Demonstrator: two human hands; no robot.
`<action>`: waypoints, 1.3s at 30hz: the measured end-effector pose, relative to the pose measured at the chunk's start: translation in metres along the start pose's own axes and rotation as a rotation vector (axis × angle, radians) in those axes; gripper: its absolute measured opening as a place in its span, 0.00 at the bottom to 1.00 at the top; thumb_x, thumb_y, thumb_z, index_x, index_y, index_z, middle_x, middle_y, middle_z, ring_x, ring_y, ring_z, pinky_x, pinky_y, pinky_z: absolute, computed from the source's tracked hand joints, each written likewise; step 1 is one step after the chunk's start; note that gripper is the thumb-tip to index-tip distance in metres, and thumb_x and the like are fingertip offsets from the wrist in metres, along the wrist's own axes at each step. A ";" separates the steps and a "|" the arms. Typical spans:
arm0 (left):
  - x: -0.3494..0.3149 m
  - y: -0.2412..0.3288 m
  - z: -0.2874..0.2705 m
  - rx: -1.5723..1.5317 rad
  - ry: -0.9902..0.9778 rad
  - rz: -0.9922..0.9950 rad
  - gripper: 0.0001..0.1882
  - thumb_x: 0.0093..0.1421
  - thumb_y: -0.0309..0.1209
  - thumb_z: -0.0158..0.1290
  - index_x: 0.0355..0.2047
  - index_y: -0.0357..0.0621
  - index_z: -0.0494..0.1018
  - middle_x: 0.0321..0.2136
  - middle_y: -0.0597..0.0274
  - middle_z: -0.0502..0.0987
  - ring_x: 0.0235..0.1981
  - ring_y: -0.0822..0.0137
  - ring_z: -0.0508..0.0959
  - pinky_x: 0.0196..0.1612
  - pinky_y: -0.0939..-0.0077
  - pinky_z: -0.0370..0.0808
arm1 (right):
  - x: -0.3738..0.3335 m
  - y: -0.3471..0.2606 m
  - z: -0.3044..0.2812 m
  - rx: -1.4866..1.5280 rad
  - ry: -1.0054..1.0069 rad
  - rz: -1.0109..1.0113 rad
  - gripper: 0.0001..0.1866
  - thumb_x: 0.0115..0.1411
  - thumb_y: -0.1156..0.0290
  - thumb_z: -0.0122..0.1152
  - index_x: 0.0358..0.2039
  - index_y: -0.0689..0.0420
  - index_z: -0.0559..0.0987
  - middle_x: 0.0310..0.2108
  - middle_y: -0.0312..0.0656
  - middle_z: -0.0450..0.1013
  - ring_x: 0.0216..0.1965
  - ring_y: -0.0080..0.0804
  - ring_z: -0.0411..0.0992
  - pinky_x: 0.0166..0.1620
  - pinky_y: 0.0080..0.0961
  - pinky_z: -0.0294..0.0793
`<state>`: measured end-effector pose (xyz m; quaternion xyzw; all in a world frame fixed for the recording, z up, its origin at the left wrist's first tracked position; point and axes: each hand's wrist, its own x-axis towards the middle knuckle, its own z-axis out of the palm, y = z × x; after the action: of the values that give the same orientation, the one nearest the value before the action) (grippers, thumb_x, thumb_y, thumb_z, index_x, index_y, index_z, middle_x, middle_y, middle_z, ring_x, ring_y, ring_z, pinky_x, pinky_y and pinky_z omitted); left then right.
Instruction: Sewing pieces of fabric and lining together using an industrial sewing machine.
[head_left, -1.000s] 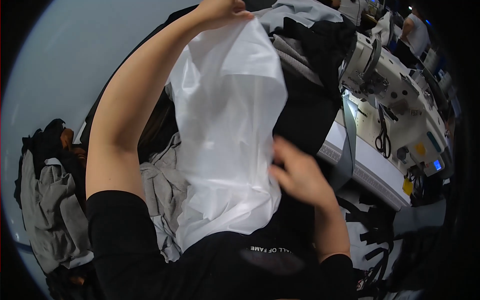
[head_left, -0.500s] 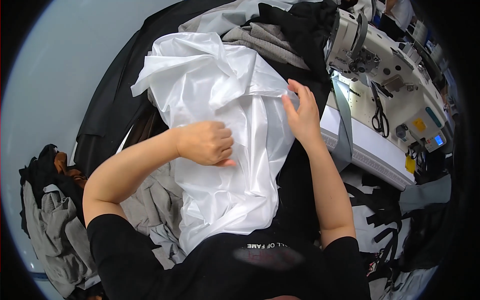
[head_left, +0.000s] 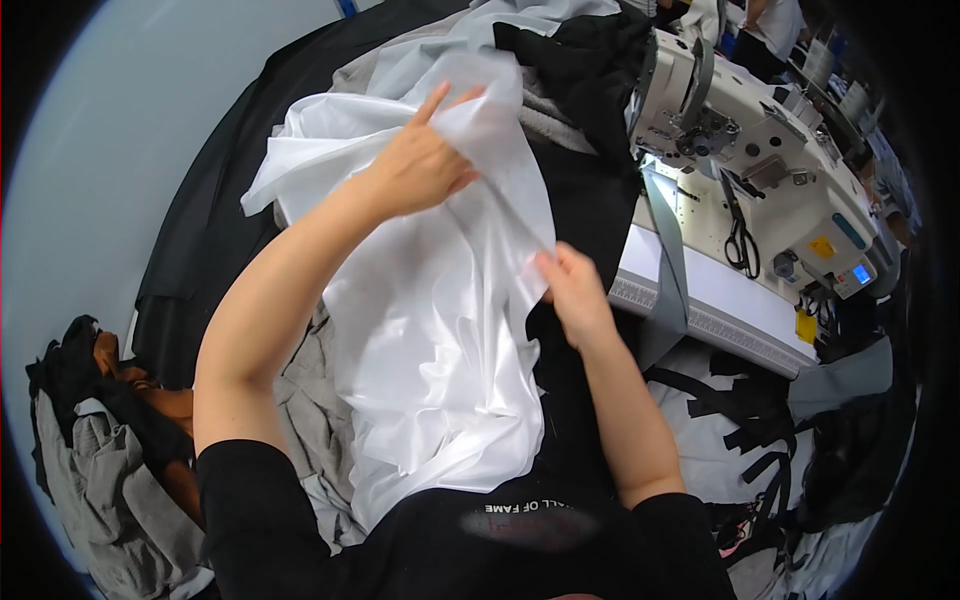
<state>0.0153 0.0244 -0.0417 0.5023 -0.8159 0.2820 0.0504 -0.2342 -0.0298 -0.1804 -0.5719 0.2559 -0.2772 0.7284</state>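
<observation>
Sewing bench, dark cloth underneath. Our left hand (head_left: 418, 165) grips the white plastic sheet (head_left: 440, 330) at its top; our right hand (head_left: 572, 292) pinches its right edge.

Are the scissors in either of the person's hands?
No, the scissors lie on the sewing machine table, while both the left hand and right hand hold the white plastic sheet.

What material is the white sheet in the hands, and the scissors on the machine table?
White sheet: probably thin plastic film, glossy and translucent, with soft shiny creases. Scissors: handles dark, maybe coated metal or plastic; the blades are too small to judge.
</observation>
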 end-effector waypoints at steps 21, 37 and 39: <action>-0.063 -0.003 -0.037 -0.020 -0.265 -0.159 0.14 0.57 0.29 0.57 0.45 0.48 0.76 0.45 0.59 0.76 0.57 0.55 0.70 0.63 0.58 0.61 | -0.042 -0.016 -0.013 -0.149 0.366 -0.391 0.32 0.62 0.79 0.56 0.67 0.62 0.60 0.59 0.52 0.68 0.59 0.36 0.68 0.64 0.31 0.62; -0.111 -0.027 -0.021 0.076 -0.352 -0.801 0.24 0.56 0.28 0.62 0.51 0.42 0.67 0.63 0.54 0.65 0.42 0.50 0.80 0.41 0.59 0.78 | -0.015 -0.019 -0.026 -0.618 0.381 -0.376 0.30 0.63 0.72 0.54 0.65 0.66 0.61 0.63 0.58 0.63 0.64 0.51 0.62 0.66 0.37 0.59; -0.122 -0.024 -0.021 0.101 -0.119 -0.804 0.22 0.56 0.26 0.60 0.50 0.43 0.67 0.59 0.54 0.68 0.36 0.50 0.81 0.38 0.59 0.78 | -0.015 -0.022 -0.037 -0.638 0.541 -0.374 0.31 0.63 0.72 0.54 0.65 0.67 0.60 0.64 0.58 0.60 0.66 0.50 0.60 0.67 0.37 0.56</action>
<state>0.0912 0.1236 -0.0584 0.7985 -0.5411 0.2501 0.0844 -0.2733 -0.0491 -0.1658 -0.7111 0.4017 -0.4506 0.3605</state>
